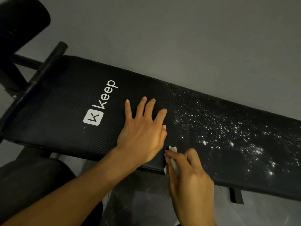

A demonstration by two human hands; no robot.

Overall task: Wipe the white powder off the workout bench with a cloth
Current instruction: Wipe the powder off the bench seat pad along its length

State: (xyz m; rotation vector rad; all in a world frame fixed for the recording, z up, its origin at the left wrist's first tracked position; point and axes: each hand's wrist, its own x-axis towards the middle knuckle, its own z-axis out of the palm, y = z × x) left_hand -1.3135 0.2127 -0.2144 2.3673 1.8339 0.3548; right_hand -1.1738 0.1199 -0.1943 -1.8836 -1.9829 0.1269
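Observation:
A black padded workout bench (65,98) with a white "Keep" logo runs from upper left to lower right. White powder (228,136) speckles its right half; the left half looks clean. My left hand (143,128) lies flat on the pad with fingers spread, just left of the powder. My right hand (189,176) is at the bench's near edge, fingers closed on a small white cloth (173,150), which pokes out above the fingertips and touches the pad.
A black crossbar (47,69) and a round black foam roller (21,22) stand at the bench's left end. Grey floor (179,38) lies beyond the bench. A black strap (236,195) hangs under the near edge at right.

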